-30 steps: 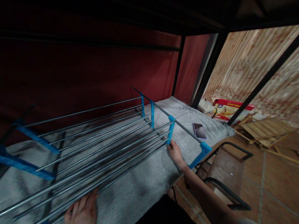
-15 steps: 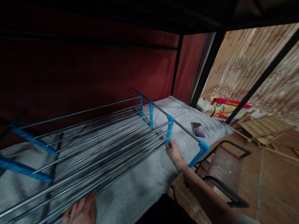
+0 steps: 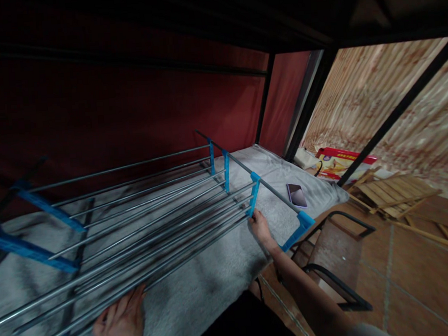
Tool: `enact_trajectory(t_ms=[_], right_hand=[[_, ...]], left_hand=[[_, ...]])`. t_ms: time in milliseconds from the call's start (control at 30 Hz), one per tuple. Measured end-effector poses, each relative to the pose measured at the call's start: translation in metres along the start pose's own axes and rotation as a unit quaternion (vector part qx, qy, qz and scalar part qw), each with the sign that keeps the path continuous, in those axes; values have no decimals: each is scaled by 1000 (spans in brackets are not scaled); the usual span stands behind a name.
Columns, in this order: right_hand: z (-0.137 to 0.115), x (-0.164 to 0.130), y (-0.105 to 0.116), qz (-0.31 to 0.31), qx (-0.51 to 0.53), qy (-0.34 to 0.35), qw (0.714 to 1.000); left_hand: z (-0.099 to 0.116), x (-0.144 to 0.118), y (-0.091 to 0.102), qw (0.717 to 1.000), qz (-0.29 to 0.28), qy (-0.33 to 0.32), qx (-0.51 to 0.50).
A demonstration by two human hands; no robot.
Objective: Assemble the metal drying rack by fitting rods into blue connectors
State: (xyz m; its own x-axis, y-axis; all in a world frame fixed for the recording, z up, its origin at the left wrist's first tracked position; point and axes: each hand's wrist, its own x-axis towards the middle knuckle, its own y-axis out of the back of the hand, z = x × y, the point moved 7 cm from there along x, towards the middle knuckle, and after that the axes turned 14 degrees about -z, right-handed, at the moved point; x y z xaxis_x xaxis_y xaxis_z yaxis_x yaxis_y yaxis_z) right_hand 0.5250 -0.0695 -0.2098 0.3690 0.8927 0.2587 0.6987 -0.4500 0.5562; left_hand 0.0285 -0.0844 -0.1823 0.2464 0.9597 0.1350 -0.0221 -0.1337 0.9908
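A rack of thin metal tubes [image 3: 162,226] with blue plastic brackets lies across a bed. My left hand [image 3: 122,323] is at the front tubes near the bottom of the view, its fingers curled under a tube and their tips partly hidden. At the right end, my right hand [image 3: 261,228] pinches the end of a front tube where it meets a blue bracket [image 3: 254,194]. A second blue bracket [image 3: 300,229] juts out just right of that hand, holding no tubes. Some tubes at lower left have loose ends apart from the left brackets.
A grey blanket [image 3: 202,297] covers the bed under the rack. A phone [image 3: 297,195] rests on it at the right. Beyond the bed edge are a chair [image 3: 335,252], wooden slats [image 3: 396,191] and a red-and-yellow box [image 3: 342,160]. Dark bed-frame posts stand at the corner.
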Motion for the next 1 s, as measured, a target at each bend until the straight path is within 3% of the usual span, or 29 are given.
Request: enact_trajectory(t_ms=[667, 1000], right_hand=[[-1, 0, -1, 0, 18, -12, 1000], [1, -1, -1, 5, 5, -23, 1000]], left_hand=[[3, 3, 9, 1000, -19, 10, -2], [4, 1, 6, 1000, 7, 2, -11]])
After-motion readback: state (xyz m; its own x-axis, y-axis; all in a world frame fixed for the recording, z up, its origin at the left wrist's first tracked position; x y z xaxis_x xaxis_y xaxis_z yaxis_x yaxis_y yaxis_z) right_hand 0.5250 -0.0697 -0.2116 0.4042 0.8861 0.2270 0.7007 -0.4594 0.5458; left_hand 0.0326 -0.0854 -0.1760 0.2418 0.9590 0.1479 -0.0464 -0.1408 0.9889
